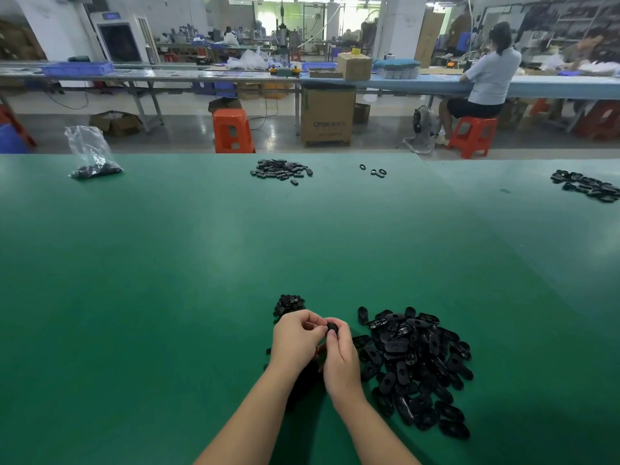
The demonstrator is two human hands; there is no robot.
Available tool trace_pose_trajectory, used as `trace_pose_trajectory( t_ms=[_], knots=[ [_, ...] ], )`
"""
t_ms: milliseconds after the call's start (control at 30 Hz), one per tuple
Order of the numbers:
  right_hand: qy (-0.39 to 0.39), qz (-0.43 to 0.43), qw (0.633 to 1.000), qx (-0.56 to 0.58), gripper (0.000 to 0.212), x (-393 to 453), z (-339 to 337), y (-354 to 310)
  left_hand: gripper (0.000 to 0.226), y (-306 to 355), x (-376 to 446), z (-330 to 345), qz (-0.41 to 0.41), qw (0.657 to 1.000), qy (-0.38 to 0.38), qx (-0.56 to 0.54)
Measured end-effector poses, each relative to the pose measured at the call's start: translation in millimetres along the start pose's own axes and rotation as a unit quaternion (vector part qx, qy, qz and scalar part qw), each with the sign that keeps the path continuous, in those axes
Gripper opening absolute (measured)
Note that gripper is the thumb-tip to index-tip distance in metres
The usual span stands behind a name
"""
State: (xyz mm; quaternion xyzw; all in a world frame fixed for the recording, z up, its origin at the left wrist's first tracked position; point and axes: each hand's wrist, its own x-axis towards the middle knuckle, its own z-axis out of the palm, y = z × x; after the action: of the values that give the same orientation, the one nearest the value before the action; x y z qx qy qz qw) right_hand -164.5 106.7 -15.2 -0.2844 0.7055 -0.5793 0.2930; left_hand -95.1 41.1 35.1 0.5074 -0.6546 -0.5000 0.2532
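A small black piece [332,328] sits pinched between both hands, just above the green table [167,297]. The left hand [297,340] curls round it from one side and the right hand [340,360] grips it from the other, thumb on top. The fingers cover most of it, so its shape is hard to make out.

Just right of the right hand lies a big heap [416,364] of flat black oval parts. A smaller heap [288,303] lies just beyond the left hand, partly hidden by its knuckles. Something dark under the wrists is too hidden to tell.

Well beyond the hands lie another pile [281,169], a few loose rings [374,171] and, far left, a clear bag [92,156].
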Motion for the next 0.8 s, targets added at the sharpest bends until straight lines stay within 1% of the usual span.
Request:
trace_pose_trajectory(
  t_ms=[167,433,500,567,633,733,800],
  knots=[
    [0.001,0.012,1.0,0.028,0.025,0.8,-0.7,-0.2,0.012,-0.8,-0.5,5.6,-0.002,0.999,0.028,0.023],
    [0.011,-0.003,0.999,0.049,0.028,1.4,-3.2,0.4,0.015,1.8,-1.4,6.9,0.013,0.998,0.041,0.053],
    [0.011,-0.011,0.999,0.049,0.035,1.1,-3.5,-0.8,0.016,1.4,0.0,5.5,0.019,0.998,0.031,0.052],
    [0.006,-0.017,0.999,0.036,0.039,0.9,-3.0,-1.9,0.011,1.2,0.9,3.3,0.039,0.996,0.015,0.076],
    [0.002,-0.008,1.0,0.028,0.038,2.3,-1.8,-0.5,0.007,0.6,1.4,1.0,0.053,0.994,0.014,0.095],
    [-0.006,-0.008,0.999,0.039,0.035,2.4,-1.7,-1.2,0.013,-1.6,2.1,-3.0,0.058,0.991,0.03,0.117],
    [-0.01,-0.012,0.999,0.041,0.031,3.8,-2.5,-0.3,0.016,-3.2,3.3,-6.5,0.071,0.988,0.021,0.134]
  ],
)
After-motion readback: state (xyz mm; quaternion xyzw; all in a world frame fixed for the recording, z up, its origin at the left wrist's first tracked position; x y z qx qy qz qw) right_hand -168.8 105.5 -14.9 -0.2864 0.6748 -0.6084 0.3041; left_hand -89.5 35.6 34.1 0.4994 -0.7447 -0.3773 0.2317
